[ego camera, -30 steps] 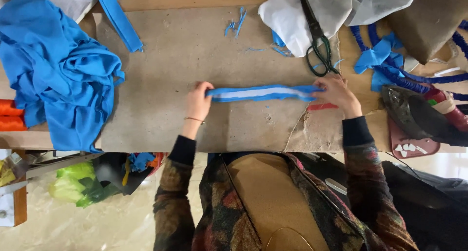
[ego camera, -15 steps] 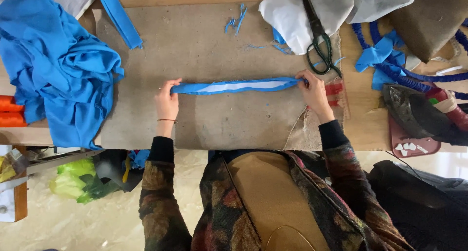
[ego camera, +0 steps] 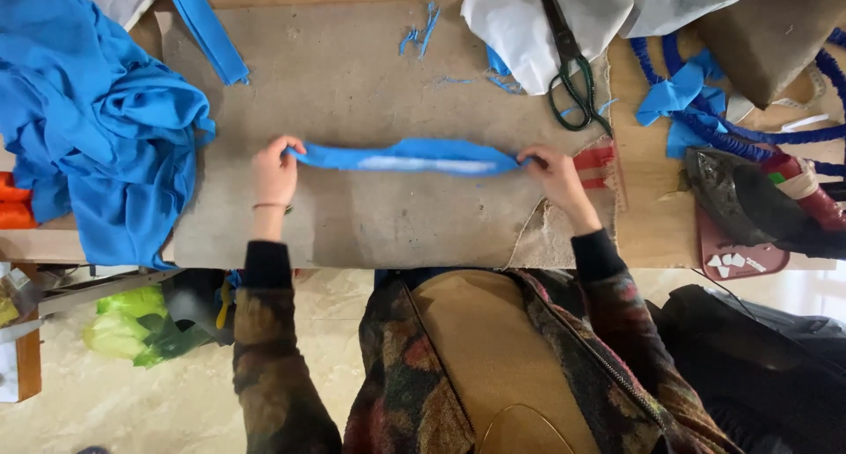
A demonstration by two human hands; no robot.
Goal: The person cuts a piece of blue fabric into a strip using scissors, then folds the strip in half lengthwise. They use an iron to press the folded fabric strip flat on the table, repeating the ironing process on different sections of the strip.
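The blue strip [ego camera: 414, 157] lay stretched flat across the middle of the felt mat [ego camera: 352, 75], held by both ends, seemingly so that it stayed taut and straight along its fold. The left hand [ego camera: 274, 174], at nine o'clock of the strip, pinched that end between thumb and curled fingers. The right hand [ego camera: 555, 175], at three o'clock, pinched the other end, fingertips pressed together. Both forearms reached up from six o'clock, wrists level. A blue cloth heap [ego camera: 88, 119] sat at nine o'clock, scissors [ego camera: 568, 62] at one o'clock.
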